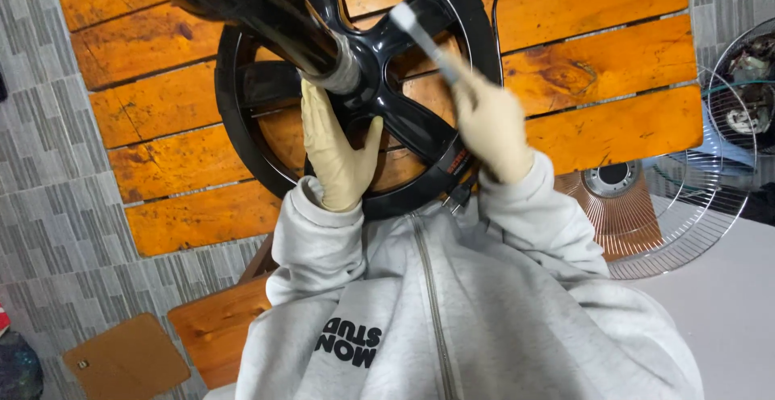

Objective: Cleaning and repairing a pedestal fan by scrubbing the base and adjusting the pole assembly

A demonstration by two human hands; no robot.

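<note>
Nearest the camera, both gloved hands work at the black round fan base (242,85), which lies on the orange wooden bench (613,53). The left hand (335,154) lies flat and open against the base's hub, just below the black pole (242,8). The right hand (488,121) is closed around a grey tool (424,37) angled over a spoke. Right of the base sits a wire fan grille (686,206).

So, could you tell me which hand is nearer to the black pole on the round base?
Left. The left hand lies flat on the round base just below the black pole where it meets the hub; the right hand grips a grey tool further right.
</note>
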